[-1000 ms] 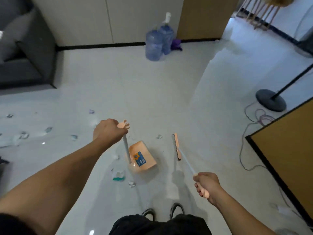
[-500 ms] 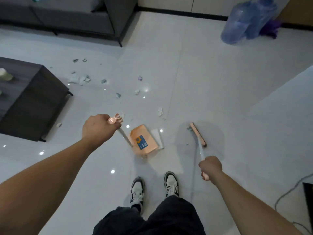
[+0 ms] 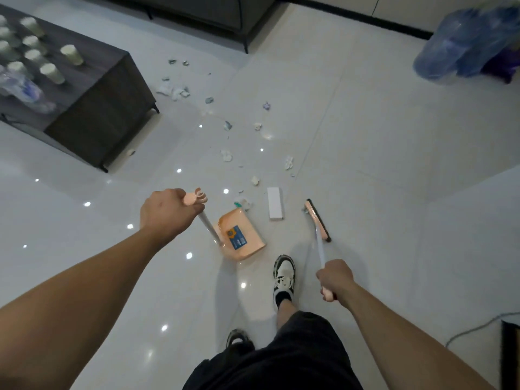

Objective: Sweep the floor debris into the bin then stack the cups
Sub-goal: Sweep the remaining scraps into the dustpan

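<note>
My left hand (image 3: 166, 213) grips the top of the long handle of an orange dustpan (image 3: 240, 237), which rests on the white floor in front of my feet. My right hand (image 3: 334, 280) grips the handle of an orange broom (image 3: 317, 219), its head on the floor right of the pan. Scattered paper scraps (image 3: 229, 126) lie on the tiles beyond the pan, toward the dark table. A white flat box (image 3: 274, 202) lies between pan and broom head. Several pale cups (image 3: 52, 73) stand apart on the dark table (image 3: 107, 108) at the upper left.
A grey sofa (image 3: 197, 7) stands along the far edge. Blue water jugs (image 3: 464, 40) sit at the upper right by the wall. A cable (image 3: 475, 327) runs over the floor at the lower right. My shoe (image 3: 284, 274) is just behind the pan.
The view has swung left and down; the table with cups has come into sight. I have stepped forward, and the pan and broom now sit closer to the scraps.
</note>
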Motion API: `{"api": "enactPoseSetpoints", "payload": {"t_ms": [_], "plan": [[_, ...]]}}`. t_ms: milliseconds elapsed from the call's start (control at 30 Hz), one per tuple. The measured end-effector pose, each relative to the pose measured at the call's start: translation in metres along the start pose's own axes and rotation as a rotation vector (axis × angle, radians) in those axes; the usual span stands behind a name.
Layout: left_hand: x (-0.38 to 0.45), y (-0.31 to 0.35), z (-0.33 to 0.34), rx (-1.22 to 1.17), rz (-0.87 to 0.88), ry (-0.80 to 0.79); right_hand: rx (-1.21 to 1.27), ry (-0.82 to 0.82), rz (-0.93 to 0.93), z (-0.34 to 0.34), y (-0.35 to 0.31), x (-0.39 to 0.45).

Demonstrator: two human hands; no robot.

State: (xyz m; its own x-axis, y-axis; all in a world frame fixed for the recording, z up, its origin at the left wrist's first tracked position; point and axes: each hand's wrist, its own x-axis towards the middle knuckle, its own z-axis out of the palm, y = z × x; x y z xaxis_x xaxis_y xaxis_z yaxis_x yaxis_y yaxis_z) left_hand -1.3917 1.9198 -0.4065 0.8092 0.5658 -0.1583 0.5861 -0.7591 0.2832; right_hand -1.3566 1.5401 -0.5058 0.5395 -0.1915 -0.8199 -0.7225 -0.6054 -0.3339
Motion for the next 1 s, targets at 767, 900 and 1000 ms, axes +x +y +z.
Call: {"api": "enactPoseSetpoints", "payload": {"t_ms": [767, 900, 1000], "plan": [[-0.11, -0.029, 0.052, -0.054, -0.266, -0.059, -0.082, -0.141, -0.168, -0.016, -0.009, -0.05], [-0.112, -0.022, 0.075, -0.049, -0.316, -0.085, -0.265, -0.173, -0.168, 0.0, 0.012, -0.041], [-0.11, -0.024, 0.08, -0.035, -0.309, -0.079, -0.367, -0.212, -0.194, 0.013, 0.028, -0.047]]}}
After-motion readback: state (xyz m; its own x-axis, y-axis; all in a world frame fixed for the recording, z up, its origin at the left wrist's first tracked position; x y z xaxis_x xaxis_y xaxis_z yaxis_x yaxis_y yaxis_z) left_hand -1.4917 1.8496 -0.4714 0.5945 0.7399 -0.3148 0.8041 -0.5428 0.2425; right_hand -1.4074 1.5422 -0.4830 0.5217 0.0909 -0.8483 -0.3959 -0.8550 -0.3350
